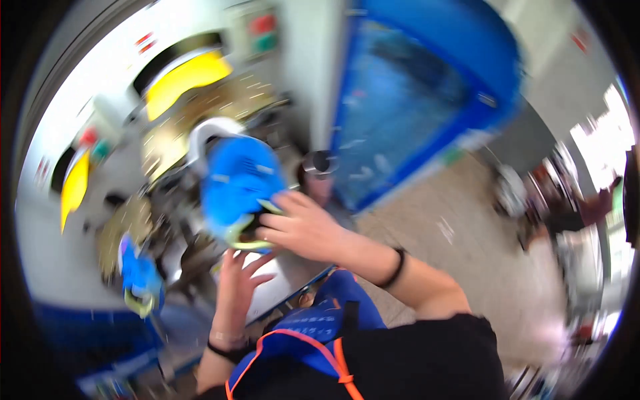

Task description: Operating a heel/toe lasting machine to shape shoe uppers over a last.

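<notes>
A blue shoe upper (243, 175) with a lime-green collar sits at a machine, left of centre, its opening toward me. My right hand (305, 225) has its fingers closed over the right edge of that collar; the thumb is hidden. Just below the collar, my left hand (241, 283) is open with fingers spread, the fingertips close to the lower rim. Motion blur hides whether they touch it. Beyond the upper curves a white arc-shaped machine part (200, 143). Farther left, a second blue shoe upper (141, 277), also lime at the collar, is on another station.
Yellow machine guards (187, 81) stand above the stations, with red and green buttons (263, 33) nearby. A large blue-framed machine with a window (407, 113) rises ahead on the right. Another person (320, 177) is behind the upper. Brown floor (453, 247) extends right.
</notes>
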`<action>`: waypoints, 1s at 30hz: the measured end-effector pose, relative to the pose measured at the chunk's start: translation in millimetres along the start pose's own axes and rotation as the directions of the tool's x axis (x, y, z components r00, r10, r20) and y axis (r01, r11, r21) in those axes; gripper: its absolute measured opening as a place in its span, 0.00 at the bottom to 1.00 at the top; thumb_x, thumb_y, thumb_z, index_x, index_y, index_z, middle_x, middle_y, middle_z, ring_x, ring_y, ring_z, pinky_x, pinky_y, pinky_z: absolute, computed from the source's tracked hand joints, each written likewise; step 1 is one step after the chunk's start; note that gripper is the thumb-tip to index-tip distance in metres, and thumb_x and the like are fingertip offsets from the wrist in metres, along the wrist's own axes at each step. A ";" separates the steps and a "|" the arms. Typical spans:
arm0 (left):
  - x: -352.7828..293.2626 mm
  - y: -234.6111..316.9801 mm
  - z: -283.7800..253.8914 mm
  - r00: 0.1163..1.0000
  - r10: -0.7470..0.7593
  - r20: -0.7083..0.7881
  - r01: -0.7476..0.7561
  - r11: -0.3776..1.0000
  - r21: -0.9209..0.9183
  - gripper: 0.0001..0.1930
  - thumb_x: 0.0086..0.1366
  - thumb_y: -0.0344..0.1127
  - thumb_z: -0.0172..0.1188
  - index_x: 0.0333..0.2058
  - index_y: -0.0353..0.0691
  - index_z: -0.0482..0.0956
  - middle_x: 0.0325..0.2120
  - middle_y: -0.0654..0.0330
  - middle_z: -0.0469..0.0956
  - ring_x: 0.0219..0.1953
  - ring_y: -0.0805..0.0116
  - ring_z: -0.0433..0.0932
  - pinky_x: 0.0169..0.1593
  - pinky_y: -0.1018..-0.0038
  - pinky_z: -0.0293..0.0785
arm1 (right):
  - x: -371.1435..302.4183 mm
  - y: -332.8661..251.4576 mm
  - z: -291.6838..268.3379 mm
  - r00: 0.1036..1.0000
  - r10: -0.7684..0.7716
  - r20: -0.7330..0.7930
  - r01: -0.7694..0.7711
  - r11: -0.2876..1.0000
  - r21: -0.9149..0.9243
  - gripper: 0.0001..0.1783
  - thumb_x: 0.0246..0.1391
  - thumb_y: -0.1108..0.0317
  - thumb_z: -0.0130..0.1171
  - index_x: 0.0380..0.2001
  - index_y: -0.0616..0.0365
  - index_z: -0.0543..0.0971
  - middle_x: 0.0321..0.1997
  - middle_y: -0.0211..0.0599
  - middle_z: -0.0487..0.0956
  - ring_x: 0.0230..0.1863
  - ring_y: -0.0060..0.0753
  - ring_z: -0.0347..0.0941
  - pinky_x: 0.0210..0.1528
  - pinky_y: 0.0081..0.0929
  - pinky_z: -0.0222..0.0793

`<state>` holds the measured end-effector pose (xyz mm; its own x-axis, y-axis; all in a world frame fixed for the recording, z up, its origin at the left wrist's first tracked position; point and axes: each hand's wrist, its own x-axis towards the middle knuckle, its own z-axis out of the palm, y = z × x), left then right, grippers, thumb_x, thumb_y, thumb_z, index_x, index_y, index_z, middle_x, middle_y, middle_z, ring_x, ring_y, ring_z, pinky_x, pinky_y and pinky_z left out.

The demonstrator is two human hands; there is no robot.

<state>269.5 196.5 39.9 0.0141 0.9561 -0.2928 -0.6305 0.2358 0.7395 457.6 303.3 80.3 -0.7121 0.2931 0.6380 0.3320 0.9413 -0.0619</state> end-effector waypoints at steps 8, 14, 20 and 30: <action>8.3 -39.0 -3.2 0.988 -0.075 0.136 0.096 0.984 -0.149 0.26 0.65 0.32 0.59 0.60 0.41 0.60 0.53 0.55 0.71 0.52 0.60 0.76 0.53 0.58 0.77 | -37.4 -6.9 -22.3 0.976 0.096 0.193 -0.103 0.994 0.025 0.17 0.41 0.59 0.64 0.37 0.47 0.76 0.44 0.29 0.74 0.46 0.43 0.68 0.51 0.42 0.64; 9.9 -31.7 5.7 0.939 0.293 0.182 -0.290 0.956 -0.045 0.30 0.64 0.33 0.61 0.61 0.42 0.58 0.57 0.56 0.67 0.58 0.60 0.70 0.57 0.60 0.73 | 18.2 -12.4 -27.6 0.994 0.111 -0.005 -0.107 0.969 0.224 0.27 0.41 0.52 0.68 0.45 0.51 0.76 0.53 0.38 0.72 0.55 0.45 0.68 0.55 0.44 0.63; 30.7 -28.8 5.0 0.974 0.219 0.051 -0.200 0.949 -0.242 0.24 0.68 0.36 0.57 0.60 0.44 0.61 0.54 0.60 0.70 0.54 0.67 0.73 0.55 0.64 0.75 | 42.8 -6.0 28.8 0.964 0.236 0.120 -0.249 0.962 0.112 0.25 0.50 0.51 0.62 0.49 0.53 0.78 0.57 0.44 0.73 0.60 0.53 0.65 0.59 0.49 0.59; 56.9 2.2 9.4 0.989 0.140 0.054 -0.122 0.961 -0.249 0.26 0.73 0.56 0.38 0.60 0.47 0.63 0.50 0.57 0.75 0.46 0.62 0.79 0.49 0.62 0.79 | 80.3 8.9 32.9 0.938 0.325 0.116 -0.334 0.941 0.063 0.31 0.48 0.41 0.60 0.48 0.53 0.80 0.57 0.48 0.74 0.58 0.51 0.66 0.56 0.47 0.62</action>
<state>276.2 253.0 30.6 -0.0323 0.9876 -0.1537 -0.8008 0.0664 0.5952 383.0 340.7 105.7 -0.6320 0.6007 0.4895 0.5110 0.7980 -0.3196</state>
